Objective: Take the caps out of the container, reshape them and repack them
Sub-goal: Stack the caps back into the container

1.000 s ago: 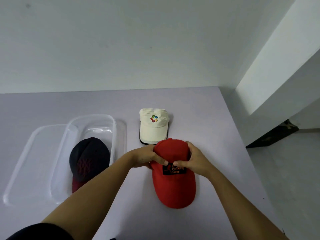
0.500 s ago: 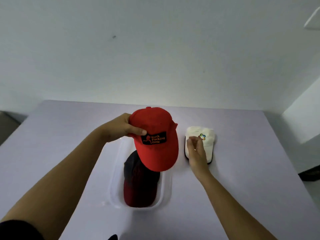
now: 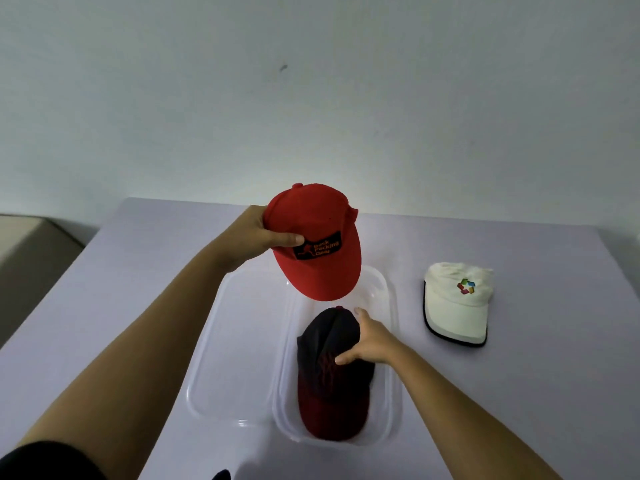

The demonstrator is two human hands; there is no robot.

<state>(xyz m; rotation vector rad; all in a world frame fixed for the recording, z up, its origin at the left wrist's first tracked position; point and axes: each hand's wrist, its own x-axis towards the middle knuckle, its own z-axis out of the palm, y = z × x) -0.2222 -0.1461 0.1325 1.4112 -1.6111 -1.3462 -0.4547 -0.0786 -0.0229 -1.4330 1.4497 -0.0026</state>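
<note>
Red cloth is what the left hand (image 3: 256,239) holds, at the centre-left of the frame. Its thumb lies across the front panel beside the black patch, and the other fingers are hidden behind the crown. A second ago the red cap (image 3: 318,244) lay on the table (image 3: 554,358) with both hands pressing its crown; now it hangs in the air, brim tipped down, above the far end of the clear container (image 3: 382,285). That suggests its reshaping is done and it waits to be repacked.

Below the left forearm, the clear lid (image 3: 235,341) lies flat against the container's left side. Inside the container, at lower centre, the dark cap (image 3: 332,372) lies with its brim toward the bottom of the frame.

The right hand (image 3: 370,341) has let go of the red cap and passed by the white one, and it now sits on the dark cap's crown. Its thumb presses the top and its fingers curl round the crown's right side, one fingertip showing near the button. This looks like a grip to lift the dark cap out next.

Further right, the white cap (image 3: 457,303) rests on the table, apart from both hands.
</note>
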